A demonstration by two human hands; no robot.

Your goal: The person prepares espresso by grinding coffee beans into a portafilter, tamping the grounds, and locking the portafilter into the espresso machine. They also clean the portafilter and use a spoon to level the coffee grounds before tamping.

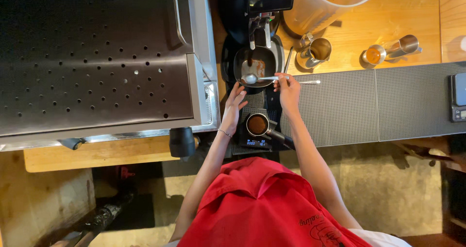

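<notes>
Here the right hand (288, 89) pinches a spoon (262, 78); the left hand (233, 106) rests open nearby.

At frame centre, the right hand (288, 89) holds a spoon (257, 78) over a metal tray (256, 62); the left hand (233, 106) rests beside a coffee-filled portafilter (257, 124) on a scale (256, 142).

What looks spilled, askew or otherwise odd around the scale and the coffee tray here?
Little stands out. The right hand holds a spoon over the dark tray, which has brown coffee grounds scattered in it. The left hand rests beside the filter basket, which sits upright on the scale.
</notes>
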